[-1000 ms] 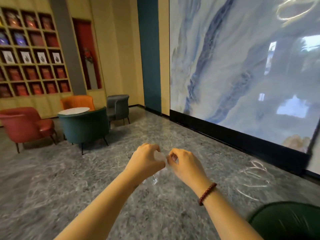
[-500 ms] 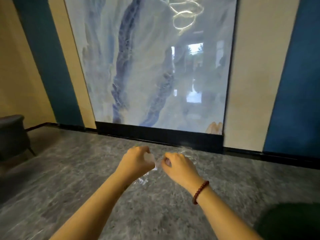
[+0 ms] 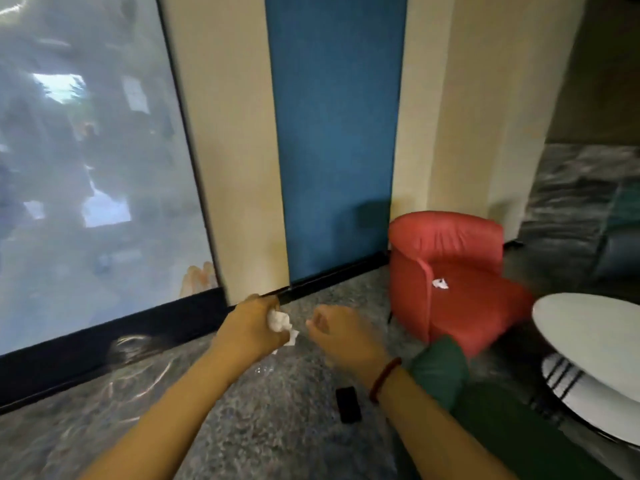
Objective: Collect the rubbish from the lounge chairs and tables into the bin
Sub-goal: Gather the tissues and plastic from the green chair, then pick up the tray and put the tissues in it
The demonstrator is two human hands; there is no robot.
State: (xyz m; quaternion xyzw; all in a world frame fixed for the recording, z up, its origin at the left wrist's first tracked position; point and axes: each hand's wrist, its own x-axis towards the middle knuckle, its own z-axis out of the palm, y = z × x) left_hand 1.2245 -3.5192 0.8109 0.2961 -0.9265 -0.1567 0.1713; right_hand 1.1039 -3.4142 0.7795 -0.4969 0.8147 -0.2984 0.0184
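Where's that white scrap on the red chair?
The scrap lies on the red chair's seat, near its back, right of the hands and left of the white table.

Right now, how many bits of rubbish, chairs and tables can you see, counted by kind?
Rubbish: 2, a white wad in the left hand and a white scrap on the red chair.
Chairs: 2, the red chair and a green chair.
Tables: 1, white table.
Total: 5.

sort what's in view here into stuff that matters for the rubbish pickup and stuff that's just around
Part of the job:
- crumpled tissue in the left hand
- paper scrap on the red chair seat
- right hand
- white round table

Just around:
- black object on the floor
- green chair
- marble wall panel
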